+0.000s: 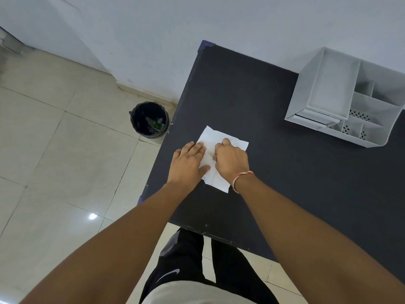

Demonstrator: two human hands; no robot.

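Beige tiles make the floor (54,150), which fills the left part of the view and shines in one spot; behind it stands a pale grey-white wall (153,29). A black matte table (285,183) takes the right part, with its far edge against the wall and its near edge in front of the person's legs in black trousers. On the far right of the table, against the wall, stands a white plastic organizer (311,88) with several compartments, some of them with small holes in the bottom. On the floor, just beside the left edge of the table, stands a round bin (167,122) with a black bag inside and some rubbish in it.

The white paper napkin (210,134) lies flat on the table near its left edge, well apart from the organizer; it shows creases. The left hand (188,164) lies flat on the left side of the napkin, fingers straight and together, thumb spread onto the paper; it presses and grips nothing. The right hand (232,159) rests on the right side of the napkin with the fingers curled under and the knuckles up; its fingertips are hidden, so I cannot tell if it pinches the paper. The two hands are just beside each other. A thin red and white thread bracelet (241,178) sits on the right wrist.
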